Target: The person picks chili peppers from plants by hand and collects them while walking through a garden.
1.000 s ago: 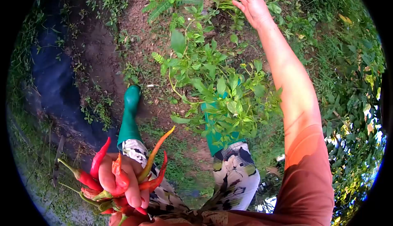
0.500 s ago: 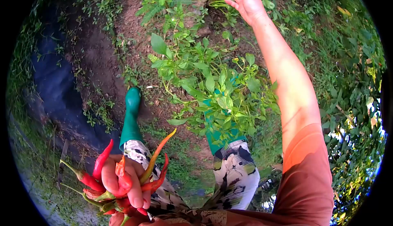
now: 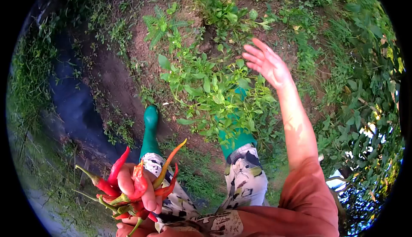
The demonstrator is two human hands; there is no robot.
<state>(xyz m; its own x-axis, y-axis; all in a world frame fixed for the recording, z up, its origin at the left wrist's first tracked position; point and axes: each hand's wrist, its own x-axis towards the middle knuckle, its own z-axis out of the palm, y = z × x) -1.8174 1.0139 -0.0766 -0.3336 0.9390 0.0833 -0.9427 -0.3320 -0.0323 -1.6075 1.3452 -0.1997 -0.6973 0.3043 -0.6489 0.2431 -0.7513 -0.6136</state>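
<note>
A bunch of chili peppers (image 3: 139,181), mostly red with one orange-yellow, is clasped in my left hand (image 3: 150,196) near my waist. Their green stems poke out to the left and below. Out in front on the right, my right hand (image 3: 270,65) has its fingers stretched out with nothing in them. It is beside a leafy green plant (image 3: 206,87), apart from its leaves as far as I can see. The plant partly covers my right boot (image 3: 234,138).
My left boot (image 3: 150,127) stands on bare soil. Dark sheeting (image 3: 77,108) lies along the left. Another leafy plant (image 3: 221,12) grows farther ahead, with a ferny weed (image 3: 159,27) to its left. Dense vines (image 3: 360,95) line the right side.
My right hand has drawn back from the far plant toward me, still open. The far plant has come more into view. My left hand still holds the chili peppers.
</note>
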